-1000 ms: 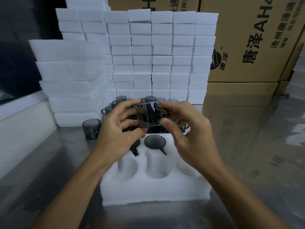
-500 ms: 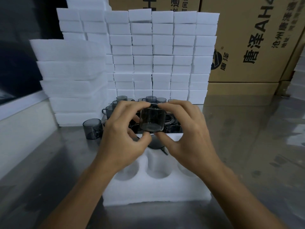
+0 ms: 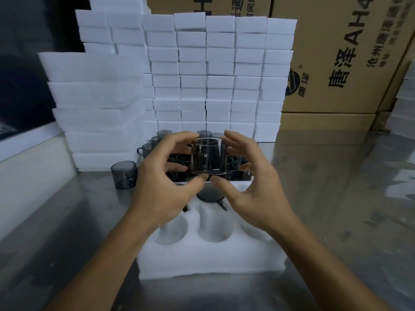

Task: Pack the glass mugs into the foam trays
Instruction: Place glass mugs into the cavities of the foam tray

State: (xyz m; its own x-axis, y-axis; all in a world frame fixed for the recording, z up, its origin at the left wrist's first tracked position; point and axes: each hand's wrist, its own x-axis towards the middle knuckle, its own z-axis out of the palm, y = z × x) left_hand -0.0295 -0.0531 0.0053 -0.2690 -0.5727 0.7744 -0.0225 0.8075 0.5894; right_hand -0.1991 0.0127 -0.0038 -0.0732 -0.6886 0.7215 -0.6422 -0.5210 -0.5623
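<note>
I hold a smoky glass mug [image 3: 208,156] upright above the white foam tray [image 3: 211,259]. My left hand [image 3: 164,176] grips it, fingers over the rim and thumb under its base. My right hand [image 3: 247,182] grips it from the other side, thumb at the base. The tray's near row has three hollow pockets. In its far row a mug [image 3: 210,195] sits in the middle pocket, and a handle shows by the left pocket. More grey mugs [image 3: 238,167] stand clustered behind the tray, partly hidden by my hands.
One loose mug [image 3: 124,174] stands left of the tray on the steel table [image 3: 336,209]. Stacks of foam trays [image 3: 96,108] and foam blocks [image 3: 220,75] rise behind. Cardboard boxes [image 3: 343,55] fill the right rear.
The mug has been turned in my hands, from tilted with its handle to the right to upright. Both hands stay above the tray.
</note>
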